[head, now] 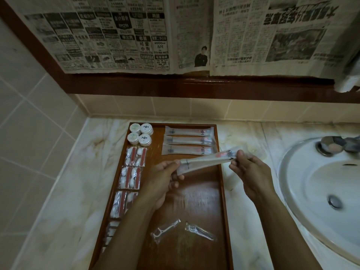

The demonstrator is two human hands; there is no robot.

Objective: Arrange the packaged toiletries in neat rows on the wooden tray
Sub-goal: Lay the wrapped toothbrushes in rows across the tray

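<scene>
Wooden tray (224, 191) lies lengthwise on the marble worktop (64, 191), left of the sink (321, 191). Near end of tray: two wrapped floss picks (165, 229), (200, 231), lying apart and angled. Along the tray's left edge: column of cotton-bud packets (129, 177), near ones partly hidden by the left forearm. Mid-tray, raised above the surface: left hand (162, 180) pinches one end of a toothbrush packet (210, 159); right hand (248, 172) pinches the other end, over the right edge. Packet tilted. Far right corner: three toothbrush packets (189, 140) in a row. Far left corner: four round jars (140, 134), touching.
</scene>
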